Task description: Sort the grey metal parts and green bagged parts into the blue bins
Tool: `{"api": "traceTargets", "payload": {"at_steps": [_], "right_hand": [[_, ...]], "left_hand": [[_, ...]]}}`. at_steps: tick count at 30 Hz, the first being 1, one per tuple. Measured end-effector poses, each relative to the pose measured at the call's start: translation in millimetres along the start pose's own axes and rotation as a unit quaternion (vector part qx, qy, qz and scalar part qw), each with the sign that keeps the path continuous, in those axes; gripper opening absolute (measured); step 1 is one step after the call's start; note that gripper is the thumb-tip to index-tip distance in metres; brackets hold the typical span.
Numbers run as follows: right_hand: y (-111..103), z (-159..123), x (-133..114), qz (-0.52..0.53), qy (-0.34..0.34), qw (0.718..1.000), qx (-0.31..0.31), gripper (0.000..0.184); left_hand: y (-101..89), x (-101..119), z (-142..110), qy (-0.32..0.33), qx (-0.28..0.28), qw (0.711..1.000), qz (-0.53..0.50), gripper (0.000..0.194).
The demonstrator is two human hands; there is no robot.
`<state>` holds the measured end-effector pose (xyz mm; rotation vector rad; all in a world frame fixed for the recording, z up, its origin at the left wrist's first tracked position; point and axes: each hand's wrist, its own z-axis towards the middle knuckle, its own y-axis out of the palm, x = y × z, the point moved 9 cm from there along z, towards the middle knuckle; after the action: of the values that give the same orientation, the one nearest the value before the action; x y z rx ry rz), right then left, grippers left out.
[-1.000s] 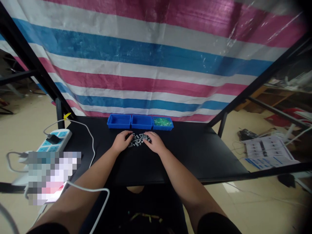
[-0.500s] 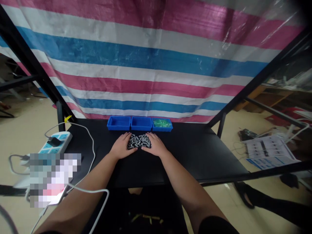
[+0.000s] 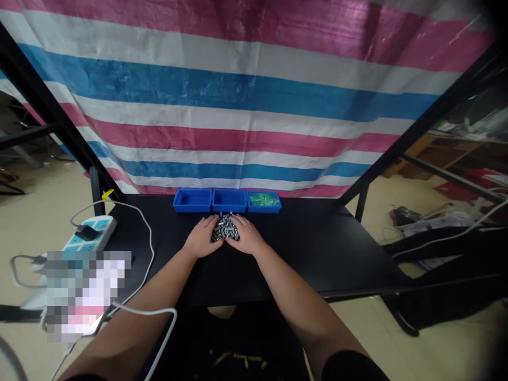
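A heap of small grey metal cylinders (image 3: pixel 225 228) is cupped between the left hand (image 3: pixel 201 238) and right hand (image 3: pixel 246 236), fingers (image 3: pixel 210 224) curved open against it (even, gentle pressure stops pieces scattering), below 3 blue plastic bins (image 3: pixel 229 201) on a black table (image 3: pixel 317 254).

No legible text within my view, white printed paper sheets (image 3: pixel 431 228) on the floor too small to read, white-and-blue plastic power strip (image 3: pixel 94 232) bearing no readable marking

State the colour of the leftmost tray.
The leftmost tray is bright blue, best seen in the head view.
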<state>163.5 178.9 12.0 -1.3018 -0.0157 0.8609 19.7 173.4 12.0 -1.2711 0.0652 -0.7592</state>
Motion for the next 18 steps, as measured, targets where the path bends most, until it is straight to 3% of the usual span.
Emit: {"api": "traceTargets", "payload": {"at_steps": [5, 11, 18], "right_hand": [[2, 3, 9, -0.007, 0.012, 1.000, 0.002, 0.095], [4, 11, 2, -0.013, -0.009, 1.000, -0.019, 0.086], [-3, 8, -6, 0.002, -0.032, 0.999, -0.014, 0.080]], "left_hand": [[-0.2, 1, 6, 0.017, -0.016, 1.000, -0.006, 0.091], [7.8, 0, 13, 0.018, -0.050, 0.999, -0.001, 0.086], [-2.3, 8, 7, 0.050, -0.022, 0.997, -0.050, 0.085]]}}
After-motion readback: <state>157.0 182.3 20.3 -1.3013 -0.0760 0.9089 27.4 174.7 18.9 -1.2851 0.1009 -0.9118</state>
